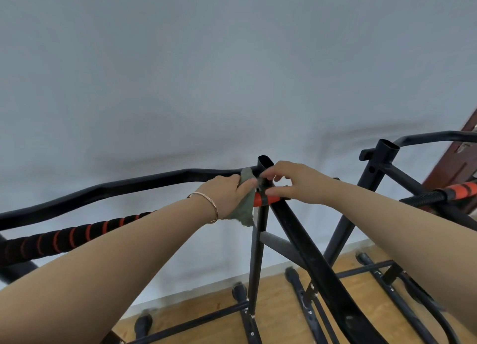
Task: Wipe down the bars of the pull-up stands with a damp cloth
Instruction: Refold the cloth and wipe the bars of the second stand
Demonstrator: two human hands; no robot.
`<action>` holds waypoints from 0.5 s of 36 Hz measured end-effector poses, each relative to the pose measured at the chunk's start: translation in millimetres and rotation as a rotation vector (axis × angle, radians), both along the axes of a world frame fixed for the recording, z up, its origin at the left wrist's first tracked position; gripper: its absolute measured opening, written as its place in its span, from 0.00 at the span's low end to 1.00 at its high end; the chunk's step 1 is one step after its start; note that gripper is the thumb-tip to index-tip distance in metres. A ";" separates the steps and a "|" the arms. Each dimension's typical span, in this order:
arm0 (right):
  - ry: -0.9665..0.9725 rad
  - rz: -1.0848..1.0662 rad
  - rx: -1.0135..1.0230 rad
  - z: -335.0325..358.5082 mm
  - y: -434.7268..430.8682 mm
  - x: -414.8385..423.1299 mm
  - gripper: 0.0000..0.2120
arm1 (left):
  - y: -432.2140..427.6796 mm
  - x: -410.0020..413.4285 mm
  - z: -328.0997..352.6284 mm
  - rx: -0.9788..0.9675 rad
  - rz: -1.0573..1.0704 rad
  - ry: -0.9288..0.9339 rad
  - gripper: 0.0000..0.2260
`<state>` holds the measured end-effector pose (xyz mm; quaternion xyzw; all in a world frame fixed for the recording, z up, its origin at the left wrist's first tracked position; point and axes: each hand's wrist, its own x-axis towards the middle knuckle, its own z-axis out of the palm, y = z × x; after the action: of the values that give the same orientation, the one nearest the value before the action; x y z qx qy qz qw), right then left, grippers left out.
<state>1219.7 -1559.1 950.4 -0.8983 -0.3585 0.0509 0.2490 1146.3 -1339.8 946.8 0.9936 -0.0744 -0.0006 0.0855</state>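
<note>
Green cloth (pixel 244 209) in curled left hand (pixel 224 194), against bar (pixel 154 181).

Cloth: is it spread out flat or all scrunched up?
Scrunched up. The left hand grips the cloth in a bunch against the bar, and a crumpled end hangs below.

Grey-green cloth (pixel 244 205) is hanging crumpled over the black pull-up bar (pixel 154 181), touching the orange-wrapped grip (pixel 263 199) beside the upright post (pixel 258 253).

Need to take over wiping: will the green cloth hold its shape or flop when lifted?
Likely floppy: the cloth droops below the left hand with a ragged hanging edge. Probably light, since that hand alone bunches it against the bar.
</note>
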 end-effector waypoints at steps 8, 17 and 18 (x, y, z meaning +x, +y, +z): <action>0.135 -0.011 0.059 6.7 25.1 -11.6 0.11 | 21.3 -10.6 8.9 -0.077 0.011 0.207 0.19; 0.086 -0.085 0.144 2.4 45.1 -18.9 0.09 | 59.6 -21.0 14.3 -0.324 0.153 0.080 0.11; 0.085 -0.101 0.156 4.4 47.8 -19.8 0.09 | 60.0 -20.8 14.6 -0.340 0.162 0.083 0.09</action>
<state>1199.9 -1511.3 954.8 -0.8902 -0.3048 0.0482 0.3352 1125.5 -1279.8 961.5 0.9666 0.0104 -0.0223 0.2551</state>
